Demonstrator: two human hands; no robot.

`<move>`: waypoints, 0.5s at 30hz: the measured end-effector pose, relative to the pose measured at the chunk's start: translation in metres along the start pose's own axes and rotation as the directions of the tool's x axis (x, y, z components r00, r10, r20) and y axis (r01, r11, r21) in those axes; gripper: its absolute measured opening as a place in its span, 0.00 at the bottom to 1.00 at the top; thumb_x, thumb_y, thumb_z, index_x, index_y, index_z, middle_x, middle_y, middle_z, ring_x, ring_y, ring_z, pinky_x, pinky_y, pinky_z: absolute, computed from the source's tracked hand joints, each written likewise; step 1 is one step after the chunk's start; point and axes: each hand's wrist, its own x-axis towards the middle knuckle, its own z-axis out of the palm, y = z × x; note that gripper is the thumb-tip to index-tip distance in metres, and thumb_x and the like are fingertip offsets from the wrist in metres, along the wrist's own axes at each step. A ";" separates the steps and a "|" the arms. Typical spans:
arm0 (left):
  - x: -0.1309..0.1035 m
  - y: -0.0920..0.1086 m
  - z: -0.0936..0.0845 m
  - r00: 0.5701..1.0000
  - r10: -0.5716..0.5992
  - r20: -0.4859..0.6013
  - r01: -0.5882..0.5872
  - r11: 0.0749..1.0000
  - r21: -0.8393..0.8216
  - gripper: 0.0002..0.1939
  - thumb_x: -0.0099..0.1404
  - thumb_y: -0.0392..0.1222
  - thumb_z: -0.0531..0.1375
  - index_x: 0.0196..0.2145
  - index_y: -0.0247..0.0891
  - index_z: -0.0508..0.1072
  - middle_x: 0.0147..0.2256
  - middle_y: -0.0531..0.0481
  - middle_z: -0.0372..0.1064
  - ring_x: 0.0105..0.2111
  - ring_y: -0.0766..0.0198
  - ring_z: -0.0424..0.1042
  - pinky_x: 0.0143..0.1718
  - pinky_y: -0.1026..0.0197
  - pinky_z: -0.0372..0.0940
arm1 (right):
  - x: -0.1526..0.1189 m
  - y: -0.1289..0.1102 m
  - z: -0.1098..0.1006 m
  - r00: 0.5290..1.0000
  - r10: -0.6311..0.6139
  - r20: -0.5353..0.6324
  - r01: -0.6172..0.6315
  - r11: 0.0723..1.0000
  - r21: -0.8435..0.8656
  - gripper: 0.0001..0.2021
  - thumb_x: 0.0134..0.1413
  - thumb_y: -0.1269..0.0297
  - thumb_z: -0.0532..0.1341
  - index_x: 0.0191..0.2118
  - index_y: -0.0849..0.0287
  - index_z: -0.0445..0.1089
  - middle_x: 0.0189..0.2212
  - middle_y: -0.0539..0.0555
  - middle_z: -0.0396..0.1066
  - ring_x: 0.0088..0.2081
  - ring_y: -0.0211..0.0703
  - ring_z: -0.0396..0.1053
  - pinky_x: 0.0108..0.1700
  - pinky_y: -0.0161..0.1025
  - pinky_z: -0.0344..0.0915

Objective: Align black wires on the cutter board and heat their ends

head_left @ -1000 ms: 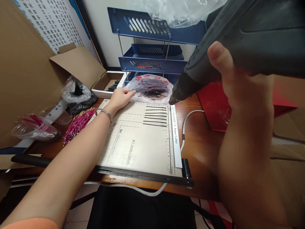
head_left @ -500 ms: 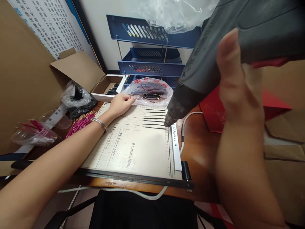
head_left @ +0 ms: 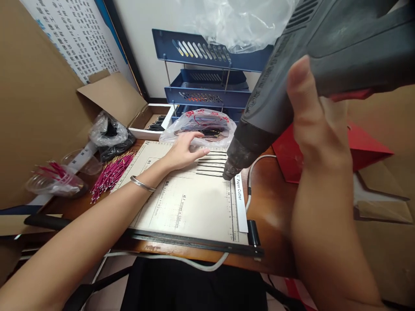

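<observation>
My right hand (head_left: 319, 121) grips a dark grey heat gun (head_left: 275, 93), tilted down to the left. Its nozzle tip is beside the right ends of several thin black wire-like strips (head_left: 210, 166). These strips lie in roughly parallel rows on a cream paper cutter board (head_left: 197, 207). My left hand (head_left: 183, 152) is over the board's far edge, thumb and fingers apart, with the thumb near the left ends of the upper strips. Just behind it stands an open clear plastic bag (head_left: 171, 134) with dark thin pieces inside.
Magenta pieces with gold ends (head_left: 113, 172) are piled left of the board. Near them are a plastic cup (head_left: 68, 188) and a black bag (head_left: 118, 149). A white box (head_left: 145, 133) and blue rack (head_left: 207, 99) stand behind. A red bag (head_left: 285, 166) is on the right.
My left hand has left the plastic bag's edge and moved right and nearer, over the board, with its fingers opening. The heat gun stays by the strips' right ends.
</observation>
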 end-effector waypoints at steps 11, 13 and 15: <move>0.001 -0.005 0.007 0.995 -0.005 0.099 0.001 0.999 0.044 0.49 0.67 0.74 0.61 0.72 0.35 0.68 0.74 0.33 0.65 0.74 0.37 0.63 0.77 0.37 0.56 | 0.001 0.008 -0.005 0.999 -0.043 0.005 0.043 0.998 -0.039 0.27 0.69 0.36 0.67 0.64 0.44 0.79 0.62 0.45 0.77 0.74 0.49 0.67 0.83 0.47 0.53; -0.001 -0.006 0.003 0.988 0.031 0.153 -0.043 0.996 0.079 0.50 0.68 0.76 0.61 0.73 0.35 0.68 0.73 0.32 0.67 0.73 0.36 0.65 0.76 0.37 0.58 | -0.001 0.003 -0.006 1.000 -0.028 -0.013 0.027 0.998 -0.061 0.29 0.69 0.34 0.67 0.67 0.44 0.78 0.63 0.45 0.76 0.77 0.48 0.62 0.84 0.44 0.50; -0.003 -0.006 -0.002 0.975 0.066 0.211 -0.093 0.988 0.121 0.52 0.68 0.77 0.60 0.75 0.35 0.67 0.73 0.32 0.67 0.72 0.36 0.66 0.75 0.37 0.60 | -0.003 -0.002 -0.008 0.999 -0.027 -0.031 0.024 0.996 -0.090 0.29 0.69 0.34 0.66 0.67 0.42 0.78 0.63 0.43 0.77 0.77 0.46 0.62 0.85 0.41 0.48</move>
